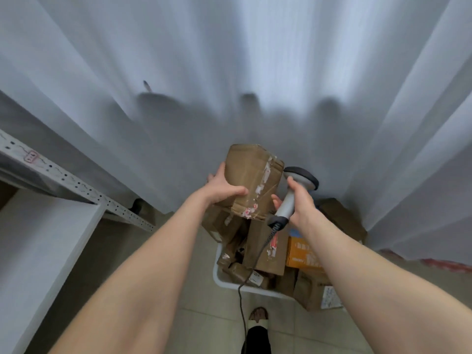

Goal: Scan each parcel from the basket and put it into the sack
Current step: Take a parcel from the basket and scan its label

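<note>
My left hand (224, 186) grips a brown taped cardboard parcel (251, 178) from its left side and holds it up in front of me. My right hand (297, 203) is closed around the handle of a white and grey barcode scanner (293, 192), right beside the parcel's right edge. The scanner's dark cable (251, 272) hangs down past the basket. Below my hands a white basket (222, 281) on the floor holds several brown parcels and an orange box (302, 252). No sack shows in this view.
A white curtain (229, 72) fills the back and right. A grey metal shelf rack (63, 177) with a white panel stands at the left. More brown boxes (342, 218) sit behind the basket at the right. My foot (258, 314) stands on the tiled floor.
</note>
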Demonstrator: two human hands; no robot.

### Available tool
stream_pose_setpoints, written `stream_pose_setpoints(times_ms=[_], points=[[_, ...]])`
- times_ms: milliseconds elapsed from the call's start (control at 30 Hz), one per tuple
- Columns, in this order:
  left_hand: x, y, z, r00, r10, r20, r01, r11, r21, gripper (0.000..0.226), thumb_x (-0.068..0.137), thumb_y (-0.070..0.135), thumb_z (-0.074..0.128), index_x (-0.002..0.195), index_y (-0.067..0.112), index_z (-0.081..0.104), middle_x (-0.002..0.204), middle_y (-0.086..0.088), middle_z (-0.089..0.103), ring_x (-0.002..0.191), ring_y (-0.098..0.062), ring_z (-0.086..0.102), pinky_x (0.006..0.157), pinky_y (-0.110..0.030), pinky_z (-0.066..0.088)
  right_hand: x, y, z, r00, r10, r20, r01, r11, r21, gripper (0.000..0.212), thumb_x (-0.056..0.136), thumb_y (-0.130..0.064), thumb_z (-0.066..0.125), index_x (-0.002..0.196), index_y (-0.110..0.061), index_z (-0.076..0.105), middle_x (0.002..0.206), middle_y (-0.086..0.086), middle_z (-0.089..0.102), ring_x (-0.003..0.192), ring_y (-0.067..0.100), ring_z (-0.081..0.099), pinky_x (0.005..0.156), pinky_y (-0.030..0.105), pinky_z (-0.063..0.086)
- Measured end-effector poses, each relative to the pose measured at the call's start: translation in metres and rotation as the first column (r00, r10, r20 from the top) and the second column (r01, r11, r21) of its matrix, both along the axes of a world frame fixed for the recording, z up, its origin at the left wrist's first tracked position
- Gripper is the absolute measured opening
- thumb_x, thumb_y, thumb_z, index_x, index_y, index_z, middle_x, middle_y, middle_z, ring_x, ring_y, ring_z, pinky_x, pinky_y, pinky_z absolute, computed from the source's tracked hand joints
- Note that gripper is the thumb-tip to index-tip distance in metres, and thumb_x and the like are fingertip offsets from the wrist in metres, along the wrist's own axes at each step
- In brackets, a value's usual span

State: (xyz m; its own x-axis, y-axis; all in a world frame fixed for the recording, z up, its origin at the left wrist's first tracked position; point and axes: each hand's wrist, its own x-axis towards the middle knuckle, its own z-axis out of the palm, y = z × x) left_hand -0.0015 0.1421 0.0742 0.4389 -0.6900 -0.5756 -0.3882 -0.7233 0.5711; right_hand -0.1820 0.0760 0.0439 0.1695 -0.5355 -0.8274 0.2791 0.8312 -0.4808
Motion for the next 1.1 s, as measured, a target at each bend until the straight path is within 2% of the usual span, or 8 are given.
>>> stream_pose_setpoints(times_ms=[167, 367, 533, 700, 800, 900, 967, 1100], points=[[-0.060, 0.039, 0.086, 0.989, -0.145, 0.033, 0.147, 0.987, -0.068, 0.117, 0.069, 0.030, 0.077, 0.150, 0.041, -0.006, 0.150, -0.007, 0.013, 0.130, -0.033, 0.035, 0.106, -0.047, 0.040, -0.078, 0.029, 0.066, 0.989, -0.009, 0.146, 0.005, 1.000, 0.022, 0.066, 0.085, -0.043, 0.071, 0.139, -0.015, 0.046, 0.123, 0.016, 0.062, 0.089, 0.034, 0.064, 0.060, 0.044, 0.054], [-0.125, 0.080, 0.162, 0.973, -0.226, -0.047, 0.217, 0.964, -0.152, 0.113, 0.075, 0.031, 0.080, 0.151, 0.040, -0.003, 0.151, 0.004, 0.013, 0.133, -0.024, 0.031, 0.105, -0.039, 0.039, -0.142, 0.071, 0.127, 0.907, 0.142, 0.396, -0.128, 0.990, -0.061, 0.060, 0.078, -0.061, 0.068, 0.118, -0.016, 0.068, 0.110, 0.013, 0.072, 0.106, 0.037, 0.065, 0.096, 0.054, 0.048], [-0.162, 0.108, 0.207, 0.917, 0.129, -0.378, -0.222, 0.952, -0.212, 0.073, 0.081, 0.078, 0.039, 0.140, 0.034, 0.036, 0.121, 0.006, 0.053, 0.094, -0.013, 0.052, 0.083, -0.046, 0.041, -0.160, 0.100, 0.168, 0.865, 0.217, 0.452, -0.160, 0.974, -0.161, 0.051, 0.080, -0.055, 0.070, 0.112, -0.016, 0.070, 0.103, 0.013, 0.074, 0.097, 0.033, 0.067, 0.083, 0.050, 0.052], [-0.187, 0.120, 0.233, 0.810, 0.298, -0.505, -0.474, 0.839, -0.267, 0.056, 0.091, 0.069, 0.035, 0.112, 0.022, 0.057, 0.083, -0.002, 0.057, 0.073, -0.018, 0.050, 0.079, -0.037, 0.040, -0.166, 0.118, 0.191, 0.863, 0.331, 0.381, -0.253, 0.937, -0.241, 0.040, 0.082, -0.049, 0.071, 0.100, -0.013, 0.073, 0.093, 0.012, 0.074, 0.089, 0.031, 0.068, 0.079, 0.046, 0.053], [-0.183, 0.125, 0.235, 0.745, 0.315, -0.587, -0.560, 0.774, -0.296, 0.062, 0.090, 0.061, 0.046, 0.120, 0.011, 0.065, 0.103, -0.009, 0.072, 0.072, -0.027, 0.062, 0.073, -0.026, 0.046, -0.165, 0.127, 0.197, 0.877, 0.396, 0.273, -0.330, 0.908, -0.258, 0.035, 0.083, -0.043, 0.072, 0.096, -0.010, 0.070, 0.084, 0.013, 0.074, 0.085, 0.032, 0.067, 0.077, 0.045, 0.053], [-0.168, 0.135, 0.234, 0.671, 0.319, -0.670, -0.618, 0.740, -0.266, 0.036, 0.085, 0.046, 0.055, 0.069, 0.014, 0.064, 0.060, -0.004, 0.065, 0.054, -0.023, 0.058, 0.070, -0.029, 0.046, -0.160, 0.139, 0.196, 0.873, 0.439, 0.213, -0.379, 0.885, -0.270, 0.035, 0.082, -0.040, 0.074, 0.099, -0.009, 0.070, 0.086, 0.015, 0.074, 0.082, 0.033, 0.069, 0.074, 0.046, 0.055], [-0.154, 0.137, 0.232, 0.668, 0.333, -0.665, -0.604, 0.765, -0.224, 0.027, 0.069, 0.038, 0.065, 0.083, 0.015, 0.065, 0.083, -0.004, 0.066, 0.069, -0.023, 0.064, 0.075, -0.032, 0.052, -0.153, 0.148, 0.193, 0.877, 0.431, 0.213, -0.359, 0.882, -0.305, 0.041, 0.081, -0.039, 0.076, 0.110, -0.012, 0.067, 0.095, 0.017, 0.074, 0.086, 0.035, 0.070, 0.075, 0.051, 0.057], [-0.131, 0.150, 0.231, 0.700, 0.286, -0.655, -0.379, 0.925, -0.001, 0.084, 0.052, 0.057, 0.074, 0.123, 0.019, 0.052, 0.128, -0.014, 0.057, 0.107, -0.040, 0.056, 0.075, -0.057, 0.050, -0.142, 0.160, 0.192, 0.930, 0.300, 0.213, -0.181, 0.877, -0.446, 0.061, 0.076, -0.031, 0.080, 0.129, -0.015, 0.056, 0.118, 0.019, 0.068, 0.097, 0.037, 0.068, 0.087, 0.057, 0.053]])
